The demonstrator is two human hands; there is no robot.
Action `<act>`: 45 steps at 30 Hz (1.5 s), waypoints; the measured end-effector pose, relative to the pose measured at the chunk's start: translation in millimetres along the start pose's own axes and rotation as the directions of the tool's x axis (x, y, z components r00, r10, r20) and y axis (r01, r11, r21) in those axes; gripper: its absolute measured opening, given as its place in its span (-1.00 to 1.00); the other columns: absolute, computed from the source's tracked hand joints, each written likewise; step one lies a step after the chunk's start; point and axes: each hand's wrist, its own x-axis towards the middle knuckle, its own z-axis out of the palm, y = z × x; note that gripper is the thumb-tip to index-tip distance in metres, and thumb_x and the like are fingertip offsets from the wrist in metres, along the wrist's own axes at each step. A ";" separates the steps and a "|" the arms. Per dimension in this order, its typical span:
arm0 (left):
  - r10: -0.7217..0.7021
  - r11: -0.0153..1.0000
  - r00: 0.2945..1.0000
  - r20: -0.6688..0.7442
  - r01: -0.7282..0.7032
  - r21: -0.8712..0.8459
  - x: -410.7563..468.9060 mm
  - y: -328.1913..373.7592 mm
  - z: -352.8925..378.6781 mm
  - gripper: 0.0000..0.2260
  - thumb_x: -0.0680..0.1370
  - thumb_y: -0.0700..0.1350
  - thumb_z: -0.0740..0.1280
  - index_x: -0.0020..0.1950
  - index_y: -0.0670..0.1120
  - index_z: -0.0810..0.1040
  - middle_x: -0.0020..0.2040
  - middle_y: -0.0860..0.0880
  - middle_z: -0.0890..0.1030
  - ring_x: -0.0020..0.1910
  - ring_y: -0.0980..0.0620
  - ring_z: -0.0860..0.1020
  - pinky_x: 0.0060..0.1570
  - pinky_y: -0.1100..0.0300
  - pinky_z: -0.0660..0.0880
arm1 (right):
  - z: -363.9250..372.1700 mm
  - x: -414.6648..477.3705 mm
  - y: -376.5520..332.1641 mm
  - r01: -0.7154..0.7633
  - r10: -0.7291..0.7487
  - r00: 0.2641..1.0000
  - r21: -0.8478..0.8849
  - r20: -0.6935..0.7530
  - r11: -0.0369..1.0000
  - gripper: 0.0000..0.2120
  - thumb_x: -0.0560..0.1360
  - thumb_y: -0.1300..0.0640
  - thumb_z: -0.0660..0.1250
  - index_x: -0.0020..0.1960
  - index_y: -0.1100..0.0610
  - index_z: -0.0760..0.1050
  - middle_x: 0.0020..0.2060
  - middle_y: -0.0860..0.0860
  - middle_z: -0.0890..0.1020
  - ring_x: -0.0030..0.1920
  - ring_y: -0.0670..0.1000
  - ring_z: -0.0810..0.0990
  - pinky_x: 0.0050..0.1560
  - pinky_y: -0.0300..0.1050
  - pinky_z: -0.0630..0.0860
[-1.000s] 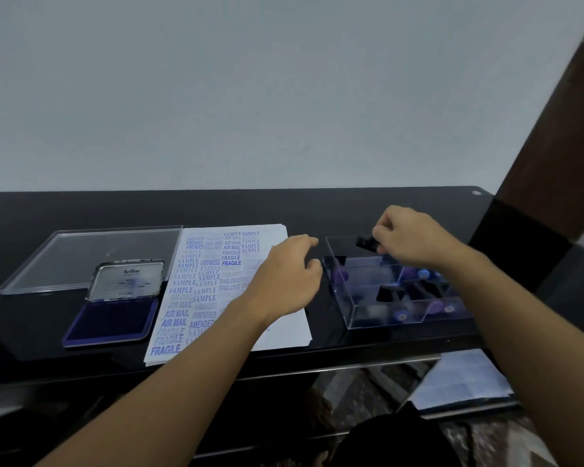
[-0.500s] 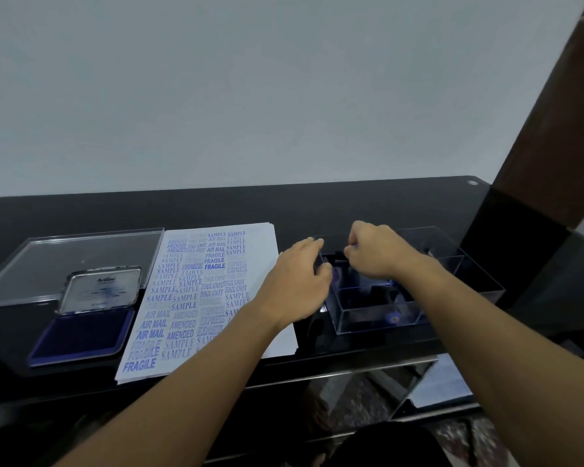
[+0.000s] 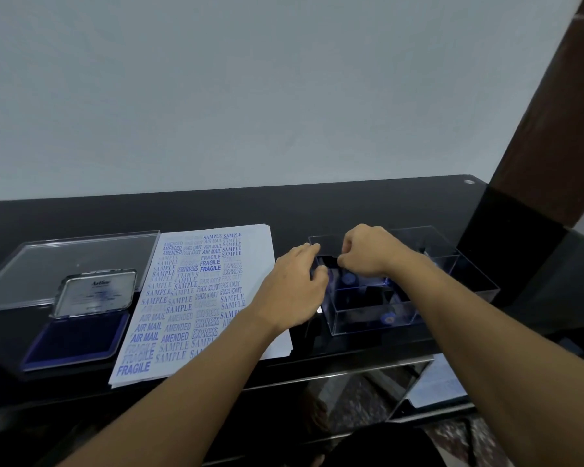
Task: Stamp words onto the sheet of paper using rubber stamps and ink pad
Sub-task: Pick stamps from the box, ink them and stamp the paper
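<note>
The white sheet of paper (image 3: 196, 298) lies on the black table, covered with blue stamped words. Left of it sits the open ink pad (image 3: 75, 338), its metal lid (image 3: 95, 293) standing up. Right of the sheet is a clear box (image 3: 368, 320) with several rubber stamps inside. My left hand (image 3: 294, 288) holds the box's left wall between thumb and fingers. Over the box's back left corner, the curled fingers of my right hand (image 3: 368, 251) pinch a black stamp (image 3: 327, 261), mostly hidden.
A clear plastic lid (image 3: 64, 257) lies flat behind the ink pad. A second clear container (image 3: 469, 278) stands right of the stamp box. The table's front edge (image 3: 317, 369) runs just below the sheet. A dark wooden post (image 3: 536, 146) rises at the right.
My right hand has moved left from the box's middle to its back left corner with the black stamp. My left hand has closed in on the box's left wall. The camera view has shifted.
</note>
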 end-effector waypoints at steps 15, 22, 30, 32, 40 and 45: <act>0.084 0.995 0.996 0.007 -0.085 0.054 -10.2 24.6 -4.3 -0.58 0.66 -0.11 0.11 0.53 -0.12 0.27 0.54 -0.02 0.28 0.54 0.07 0.14 0.51 0.07 0.10 | -24.1 -30.2 23.5 0.024 -0.013 0.997 0.139 -0.077 0.990 -0.87 0.55 0.12 0.26 -0.11 0.05 0.57 -0.11 0.01 0.66 -0.12 -0.01 0.61 -0.17 -0.12 0.49; 0.096 0.981 0.995 0.020 -0.098 0.165 -16.0 31.5 15.4 -0.59 0.65 -0.04 0.11 0.50 -0.08 0.31 0.56 -0.06 0.22 0.55 -0.06 0.08 0.52 -0.03 0.05 | -32.0 -53.3 20.4 0.042 -0.041 0.999 -0.028 0.025 0.999 -0.84 0.56 0.10 0.27 -0.17 -0.02 0.54 -0.14 -0.03 0.63 -0.10 -0.02 0.58 -0.17 -0.15 0.47; 0.056 0.984 0.995 0.077 -0.068 0.166 -24.0 24.3 27.4 -0.55 0.69 0.05 0.00 0.57 -0.03 0.19 0.60 0.00 0.09 0.58 -0.02 -0.06 0.53 -0.09 0.03 | -25.6 -67.3 15.0 0.087 -0.048 0.972 -0.161 0.232 0.983 -0.79 0.62 0.08 0.21 -0.09 0.04 0.60 -0.23 -0.07 0.59 -0.23 -0.10 0.52 -0.32 -0.23 0.34; 0.035 0.987 0.994 0.106 -0.051 0.154 -26.9 24.7 27.7 -0.53 0.70 0.07 -0.04 0.60 0.00 0.11 0.63 0.02 -0.02 0.59 0.01 -0.14 0.55 -0.09 -0.05 | -23.9 -68.9 11.1 0.091 -0.028 0.960 -0.215 0.280 0.972 -0.75 0.64 0.08 0.18 0.03 0.10 0.63 -0.23 -0.05 0.58 -0.24 -0.08 0.51 -0.31 -0.22 0.33; 0.015 0.988 0.991 0.133 -0.035 0.150 -29.8 24.5 25.5 -0.52 0.69 0.12 -0.08 0.61 0.05 0.05 0.63 0.07 -0.08 0.60 0.02 -0.16 0.55 -0.09 -0.10 | -19.2 -65.7 5.9 0.042 0.053 0.940 -0.270 0.338 0.962 -0.72 0.63 0.09 0.17 -0.02 0.18 0.61 -0.25 0.03 0.57 -0.28 -0.02 0.49 -0.28 -0.16 0.37; 0.012 0.989 0.989 0.148 -0.034 0.143 -28.8 22.8 23.4 -0.51 0.69 0.14 -0.07 0.61 0.06 0.05 0.63 0.08 -0.07 0.60 0.01 -0.14 0.55 -0.10 -0.09 | -13.8 -63.9 8.6 0.039 0.050 0.951 -0.276 0.305 0.960 -0.73 0.62 0.07 0.16 -0.05 0.15 0.60 -0.19 0.05 0.61 -0.22 0.01 0.53 -0.22 -0.12 0.40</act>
